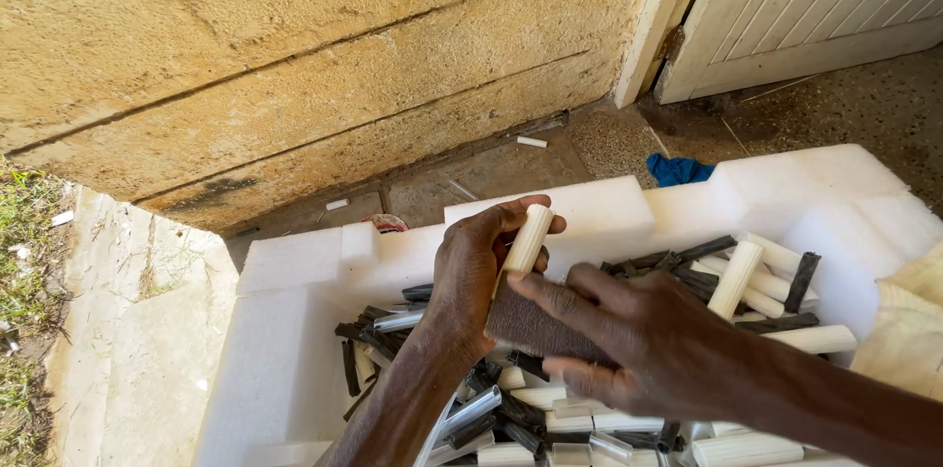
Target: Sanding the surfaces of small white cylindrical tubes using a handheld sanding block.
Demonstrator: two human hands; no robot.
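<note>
Cream-coloured stick [526,241] sits near frame centre, long axis almost upright, top tipped slightly right; left hand [478,266] has its fingers closed round it. Right hand [629,339] is clamped on a brown sandpaper piece [535,327] touching its lower end, above the white foam box [295,329] of sticks

Rough sandpaper [535,328] (brown), matt foam box [589,217]
</note>
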